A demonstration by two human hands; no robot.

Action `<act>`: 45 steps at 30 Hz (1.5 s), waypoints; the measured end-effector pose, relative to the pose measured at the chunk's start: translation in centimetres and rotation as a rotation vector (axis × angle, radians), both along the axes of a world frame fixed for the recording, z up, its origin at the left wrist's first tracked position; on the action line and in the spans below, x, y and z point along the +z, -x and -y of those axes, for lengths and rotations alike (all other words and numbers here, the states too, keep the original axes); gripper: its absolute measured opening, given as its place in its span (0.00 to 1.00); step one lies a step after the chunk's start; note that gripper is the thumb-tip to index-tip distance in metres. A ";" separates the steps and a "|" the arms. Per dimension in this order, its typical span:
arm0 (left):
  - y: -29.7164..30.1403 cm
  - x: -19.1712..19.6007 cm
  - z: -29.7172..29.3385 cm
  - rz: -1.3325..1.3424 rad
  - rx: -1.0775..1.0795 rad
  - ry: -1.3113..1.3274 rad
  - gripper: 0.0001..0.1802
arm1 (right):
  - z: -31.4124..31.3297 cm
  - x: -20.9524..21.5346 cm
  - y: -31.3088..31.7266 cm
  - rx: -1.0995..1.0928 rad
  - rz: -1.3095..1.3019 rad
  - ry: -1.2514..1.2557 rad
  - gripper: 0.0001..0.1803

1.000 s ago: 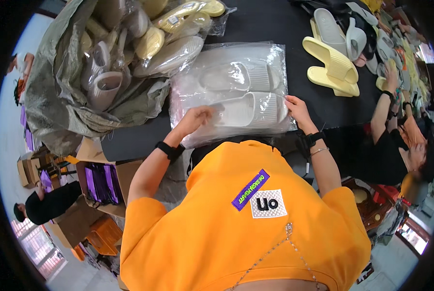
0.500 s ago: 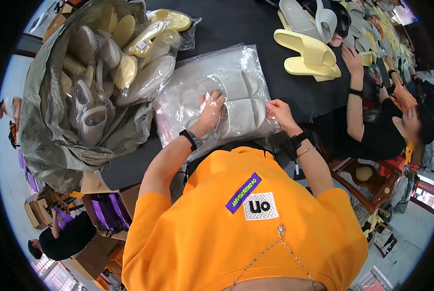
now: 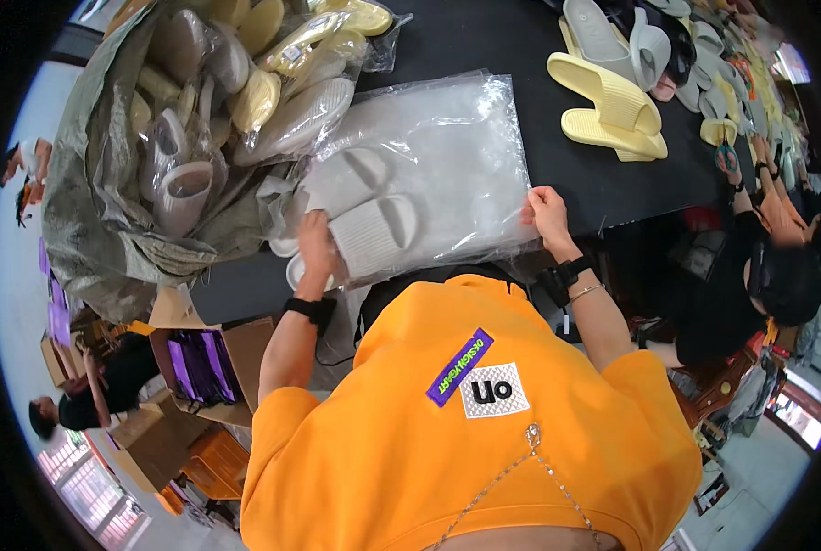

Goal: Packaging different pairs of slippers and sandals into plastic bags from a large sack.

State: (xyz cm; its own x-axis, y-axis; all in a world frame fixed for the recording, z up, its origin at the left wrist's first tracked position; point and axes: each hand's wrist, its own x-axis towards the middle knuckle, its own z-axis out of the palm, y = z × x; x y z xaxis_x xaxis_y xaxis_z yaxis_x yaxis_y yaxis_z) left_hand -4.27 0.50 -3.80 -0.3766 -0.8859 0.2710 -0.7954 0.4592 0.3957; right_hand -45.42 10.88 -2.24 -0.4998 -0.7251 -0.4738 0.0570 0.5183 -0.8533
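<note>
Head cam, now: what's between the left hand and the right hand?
In the head view: a light gray slipper at the left hand, then a flat stretch of clear plastic bag reaching the right hand.

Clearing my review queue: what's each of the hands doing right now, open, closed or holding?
Left hand: on the grey slippers; whether it grips them cannot be told.
Right hand: closed, holding the clear bag by its edge.

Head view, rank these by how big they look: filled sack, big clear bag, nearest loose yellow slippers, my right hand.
1. Filled sack
2. Big clear bag
3. Loose yellow slippers
4. Your right hand
</note>
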 end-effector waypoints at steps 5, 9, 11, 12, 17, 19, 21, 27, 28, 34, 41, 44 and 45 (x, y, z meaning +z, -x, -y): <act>-5.4 3.6 -2.2 -0.461 0.319 -0.126 0.14 | -0.2 0.8 1.2 0.032 0.009 -0.029 0.09; -6.5 9.0 -5.2 -0.745 0.386 -0.129 0.22 | -0.2 4.0 -0.3 0.078 -0.039 0.066 0.11; -4.4 12.9 -5.6 -0.791 0.346 -0.068 0.23 | -0.2 4.7 -0.8 0.160 -0.112 0.111 0.13; -3.0 14.5 -5.6 -0.784 0.298 -0.117 0.23 | -0.3 4.3 -0.6 0.204 -0.095 0.113 0.14; 5.3 16.0 -4.0 -0.471 -0.038 -0.345 0.19 | -0.4 1.6 -0.9 0.316 -0.083 0.113 0.15; 10.4 13.3 -2.5 -0.395 -0.202 -0.327 0.17 | -0.4 1.2 -1.6 0.339 -0.186 0.158 0.15; 15.0 10.1 -0.6 -0.255 -0.279 -0.377 0.15 | -0.7 1.7 -2.3 0.357 -0.311 0.336 0.14; 21.0 3.7 5.1 0.054 -0.282 -0.134 0.10 | -0.1 -1.2 -2.1 0.359 -0.456 0.122 0.10; 21.3 4.0 5.5 0.052 -0.285 -0.106 0.09 | 0.3 -0.5 -2.2 0.330 -0.408 0.120 0.09; 20.6 8.2 4.5 -0.143 -0.419 -0.033 0.07 | -0.3 0.1 -1.5 0.312 -0.268 -0.009 0.11; 22.4 5.0 4.0 -0.095 -0.142 -0.019 0.09 | -0.8 1.9 -2.0 0.481 -0.228 0.072 0.11; 20.1 2.6 5.7 0.037 -0.025 -0.039 0.11 | -1.4 1.5 -1.9 0.404 -0.187 0.124 0.11; 18.8 2.0 6.5 0.047 -0.002 -0.028 0.11 | -1.2 1.4 -1.7 0.402 -0.192 0.122 0.11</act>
